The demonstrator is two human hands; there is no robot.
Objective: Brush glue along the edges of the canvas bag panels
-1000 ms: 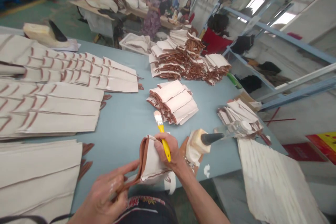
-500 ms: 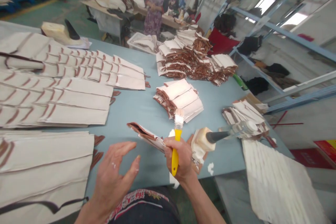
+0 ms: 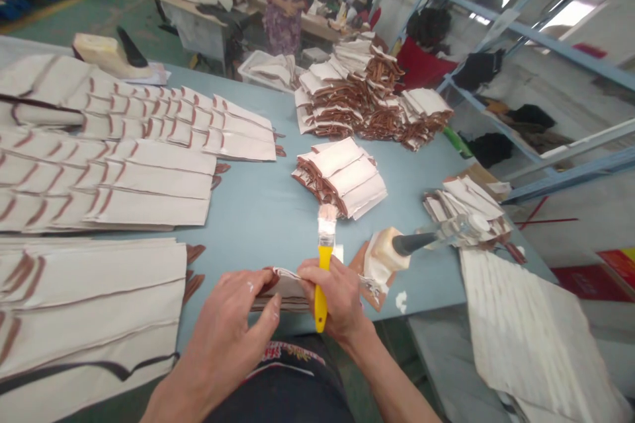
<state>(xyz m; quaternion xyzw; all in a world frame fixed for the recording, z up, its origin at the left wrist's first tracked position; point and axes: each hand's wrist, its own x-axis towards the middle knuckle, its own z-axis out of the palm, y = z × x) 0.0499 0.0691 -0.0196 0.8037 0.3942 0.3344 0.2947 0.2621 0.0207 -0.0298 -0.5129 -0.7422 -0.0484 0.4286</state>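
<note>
My right hand (image 3: 340, 294) is closed round a yellow-handled paintbrush (image 3: 322, 277), its bristles pointing away from me and coated white. The same hand also pinches the right end of a folded cream fabric piece (image 3: 288, 291) with brown edging. At that piece's left end is my left hand (image 3: 228, 317), index finger on the upper edge and thumb in front; white smears mark its skin. A small stack of cream-and-brown pieces (image 3: 342, 175) lies just beyond the bristles. Right of my right hand, a cream block with a dark handle (image 3: 391, 254) rests on a brown, white-smeared scrap (image 3: 370, 291).
Overlapping rows of cream pieces (image 3: 149, 185) cover the table's left side. Tall piles (image 3: 347, 92) stand at the back, with another stack (image 3: 469, 208) at the right. A cream sheet (image 3: 536, 330) hangs off the right edge. A person in an apron (image 3: 284, 20) stands beyond.
The folded piece has come lower and closer to me and turned level. My left hand has moved right to meet its left end. The brush has shifted slightly left with my right hand.
</note>
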